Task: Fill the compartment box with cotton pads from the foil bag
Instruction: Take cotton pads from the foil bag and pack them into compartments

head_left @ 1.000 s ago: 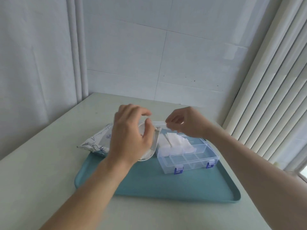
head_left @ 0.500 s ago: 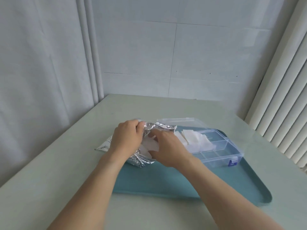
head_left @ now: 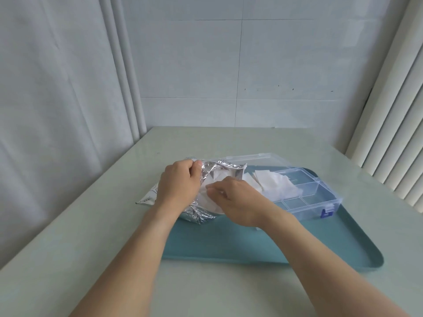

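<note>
A silver foil bag (head_left: 214, 171) lies at the left end of a teal tray (head_left: 343, 243), its mouth held open. My left hand (head_left: 179, 185) grips the bag's upper left edge. My right hand (head_left: 231, 202) reaches into the mouth and pinches white cotton pads (head_left: 206, 200) inside. To the right stands a clear plastic compartment box (head_left: 320, 197) with blue latches and its lid folded back. A loose pile of white pads (head_left: 272, 183) fills its far compartments; the near compartments look empty.
The tray sits on a pale green table (head_left: 229, 289). A white curtain (head_left: 57, 99) hangs at the left, vertical blinds (head_left: 393, 110) at the right, and a tiled wall stands behind the table.
My right hand has moved from above the box leftward into the bag's mouth. My left hand has shifted to the bag's upper edge. The camera has tilted and turned left.
</note>
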Motion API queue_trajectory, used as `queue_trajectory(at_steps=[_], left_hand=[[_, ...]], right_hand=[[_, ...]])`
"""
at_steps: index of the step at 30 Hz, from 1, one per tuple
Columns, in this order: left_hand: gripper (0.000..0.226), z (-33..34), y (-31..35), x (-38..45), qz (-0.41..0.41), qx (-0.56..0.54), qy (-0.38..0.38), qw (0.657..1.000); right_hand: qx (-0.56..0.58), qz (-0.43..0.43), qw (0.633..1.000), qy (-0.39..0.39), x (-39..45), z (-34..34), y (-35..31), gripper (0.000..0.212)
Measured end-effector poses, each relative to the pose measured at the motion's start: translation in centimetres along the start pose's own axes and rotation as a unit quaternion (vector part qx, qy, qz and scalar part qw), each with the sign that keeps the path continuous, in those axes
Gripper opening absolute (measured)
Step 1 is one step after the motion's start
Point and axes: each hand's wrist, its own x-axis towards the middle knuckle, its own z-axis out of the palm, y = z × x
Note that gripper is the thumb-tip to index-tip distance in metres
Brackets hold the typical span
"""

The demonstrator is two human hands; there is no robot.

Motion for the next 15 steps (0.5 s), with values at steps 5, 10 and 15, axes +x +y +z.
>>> queue_trajectory(at_steps=[5,10,15], left_hand=[[0.053,-0.1,0.1,-0.1,0.003,-0.006,0.0,1.0],[0.052,-0.2,0.4,-0.2,0.018,-0.014,-0.003,1.0],[0.05,-0.2,0.5,-0.3,0.022,-0.026,0.008,0.999]], right_hand=[[-0.033,-0.006,0.999,0.012,0.1,0.5,-0.2,0.044],[-0.042,-0.04,0.995,0.08,0.6,0.9,-0.3,0.029],[0.034,-0.063,0.988,0.137,0.5,1.0,-0.6,0.005]])
